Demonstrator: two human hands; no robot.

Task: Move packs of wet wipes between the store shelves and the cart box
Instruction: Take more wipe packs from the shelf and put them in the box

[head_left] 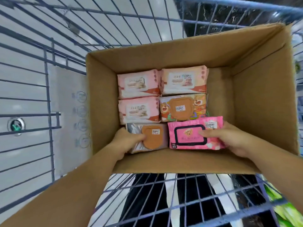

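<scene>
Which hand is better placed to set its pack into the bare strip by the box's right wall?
Probably right. The right hand grips the bright pink pack directly beside that bare strip of the cardboard box; the left hand holds the silver pack by the left wall.

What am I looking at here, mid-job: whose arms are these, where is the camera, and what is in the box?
There is no machine here. These are a person's two bare arms, seen from one camera worn on the head and looking down. Below them a cardboard box sits in a wire cart. Packs of wet wipes lie inside: three pale packs towards the far side and a bear pack next to them. At the near end, the left hand grips a silver pack with a brown lid, and the right hand grips a pink pack, thumb on top.
</scene>
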